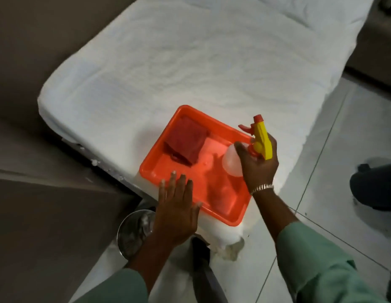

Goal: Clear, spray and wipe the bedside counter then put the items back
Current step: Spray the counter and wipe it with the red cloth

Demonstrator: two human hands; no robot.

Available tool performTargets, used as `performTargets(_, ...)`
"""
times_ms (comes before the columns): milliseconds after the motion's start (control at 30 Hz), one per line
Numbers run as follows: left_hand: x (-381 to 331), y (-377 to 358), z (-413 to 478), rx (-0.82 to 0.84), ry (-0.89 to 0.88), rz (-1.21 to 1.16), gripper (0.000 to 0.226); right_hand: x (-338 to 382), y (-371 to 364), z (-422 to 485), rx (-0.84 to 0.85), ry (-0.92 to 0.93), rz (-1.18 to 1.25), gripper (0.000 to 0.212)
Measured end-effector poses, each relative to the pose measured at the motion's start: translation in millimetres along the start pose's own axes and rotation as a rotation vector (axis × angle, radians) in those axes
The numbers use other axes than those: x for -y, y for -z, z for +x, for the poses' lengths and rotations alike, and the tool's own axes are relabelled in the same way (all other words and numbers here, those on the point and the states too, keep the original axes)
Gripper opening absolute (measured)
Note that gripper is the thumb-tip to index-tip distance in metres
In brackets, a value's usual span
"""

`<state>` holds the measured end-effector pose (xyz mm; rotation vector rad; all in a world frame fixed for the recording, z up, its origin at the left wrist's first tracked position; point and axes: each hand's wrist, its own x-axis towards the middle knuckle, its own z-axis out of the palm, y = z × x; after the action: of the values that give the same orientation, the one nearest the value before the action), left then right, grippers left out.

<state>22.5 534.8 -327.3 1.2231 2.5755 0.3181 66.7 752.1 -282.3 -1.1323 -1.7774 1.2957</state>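
An orange plastic tray rests on the near corner of a bed covered in white towelling. A folded red cloth lies in the tray's far left part. My right hand grips the neck of a clear spray bottle with a yellow and red trigger head, holding it over the tray's right side. My left hand hovers flat with fingers spread at the tray's near left rim, holding nothing. The bedside counter is out of view.
A round metal bin stands on the floor under my left wrist. Grey wall panels run along the left. White floor tiles lie to the right, where another person's dark shoe shows. A dark shoe is below the tray.
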Motion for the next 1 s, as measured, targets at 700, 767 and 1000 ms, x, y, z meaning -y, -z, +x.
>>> performTargets(700,139,311,-285,-1.13,0.766,-0.329,0.038,295,-120,-271,0.927,0.566,0.092,0.022)
performTargets(767,166,315,-309,-1.018,0.849,-0.275,0.042,313,-131,-300,0.963,0.6,0.075,0.028)
performTargets(1000,211,295,-353,-0.795,0.827,-0.096,0.059,332,-143,-350,0.913,0.614,0.0,0.037)
